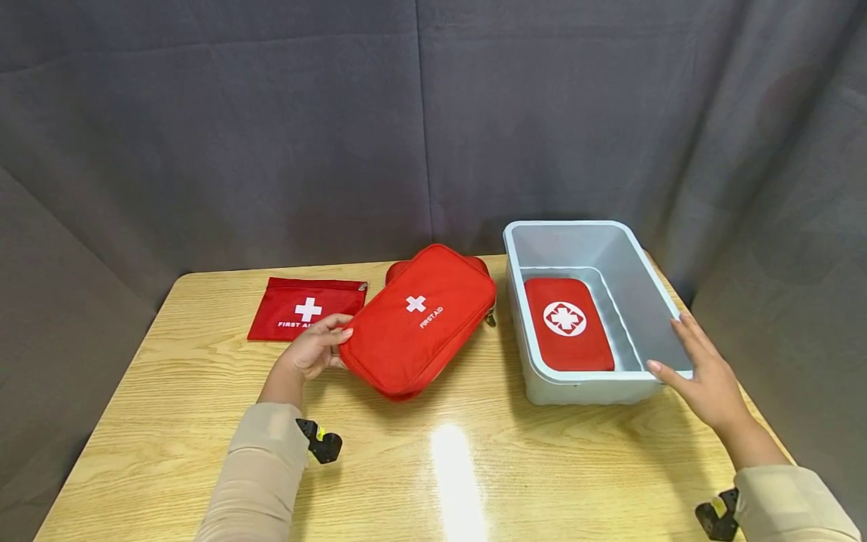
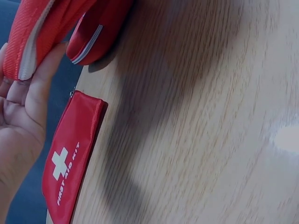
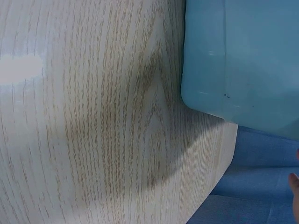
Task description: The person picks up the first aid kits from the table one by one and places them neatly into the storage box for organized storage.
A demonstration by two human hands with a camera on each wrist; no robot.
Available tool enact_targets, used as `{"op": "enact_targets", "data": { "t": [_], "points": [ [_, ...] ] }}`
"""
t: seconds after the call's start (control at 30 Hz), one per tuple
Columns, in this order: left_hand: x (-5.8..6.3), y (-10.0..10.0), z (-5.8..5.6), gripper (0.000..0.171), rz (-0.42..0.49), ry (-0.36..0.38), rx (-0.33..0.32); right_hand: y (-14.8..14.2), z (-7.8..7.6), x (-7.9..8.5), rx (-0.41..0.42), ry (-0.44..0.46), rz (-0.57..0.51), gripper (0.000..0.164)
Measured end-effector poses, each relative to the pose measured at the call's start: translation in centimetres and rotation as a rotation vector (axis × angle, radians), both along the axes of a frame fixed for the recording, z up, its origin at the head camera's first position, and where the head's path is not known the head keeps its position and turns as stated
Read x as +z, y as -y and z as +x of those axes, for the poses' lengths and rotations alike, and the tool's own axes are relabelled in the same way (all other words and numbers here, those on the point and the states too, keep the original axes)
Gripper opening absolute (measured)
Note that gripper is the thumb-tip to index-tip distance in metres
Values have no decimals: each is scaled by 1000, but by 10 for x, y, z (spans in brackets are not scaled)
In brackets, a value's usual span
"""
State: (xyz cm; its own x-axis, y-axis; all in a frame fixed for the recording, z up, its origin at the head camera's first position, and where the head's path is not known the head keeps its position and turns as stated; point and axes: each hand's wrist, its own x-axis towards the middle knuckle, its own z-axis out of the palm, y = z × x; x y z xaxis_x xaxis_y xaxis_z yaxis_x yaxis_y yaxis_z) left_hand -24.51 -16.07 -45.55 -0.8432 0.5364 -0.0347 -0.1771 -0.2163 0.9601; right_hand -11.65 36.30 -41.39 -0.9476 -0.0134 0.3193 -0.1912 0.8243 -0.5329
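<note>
My left hand (image 1: 314, 350) grips a red zippered first aid bag (image 1: 423, 342) by its near left corner, thumb on top. The bag is tilted and held up off the table, its white cross and lettering facing up. In the left wrist view the bag's zipped edge (image 2: 18, 51) lies between thumb and fingers. On the right, my right hand (image 1: 707, 380) has its fingers spread at the near right corner of a grey plastic bin (image 1: 582, 393), fingertips at the rim. Inside the bin lies a red case (image 1: 576, 346) with a round white cross emblem.
A flat red first aid pouch (image 1: 274, 309) lies on the wooden table (image 1: 169, 421) left of the held bag. Another red case (image 1: 396, 269) sits behind the bag, mostly hidden; its zipper shows in the left wrist view. A grey curtain (image 1: 305, 150) hangs behind the table.
</note>
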Motion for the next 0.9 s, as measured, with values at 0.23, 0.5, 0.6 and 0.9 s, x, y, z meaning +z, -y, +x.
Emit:
{"op": "enact_targets", "data": {
  "t": [0.23, 0.5, 0.6, 0.9],
  "points": [
    [5, -7, -1, 19, -30, 78, 92, 1, 0, 1, -1, -4, 1, 69],
    [14, -14, 2, 22, 17, 110, 126, 1, 0, 0, 2, -17, -1, 68],
    [14, -16, 2, 23, 45, 102, 124, 0, 0, -1, 1, -20, 3, 68],
    [17, -19, 1, 25, 105, 99, 118, -1, -1, -2, -1, -17, -4, 69]
  ]
}}
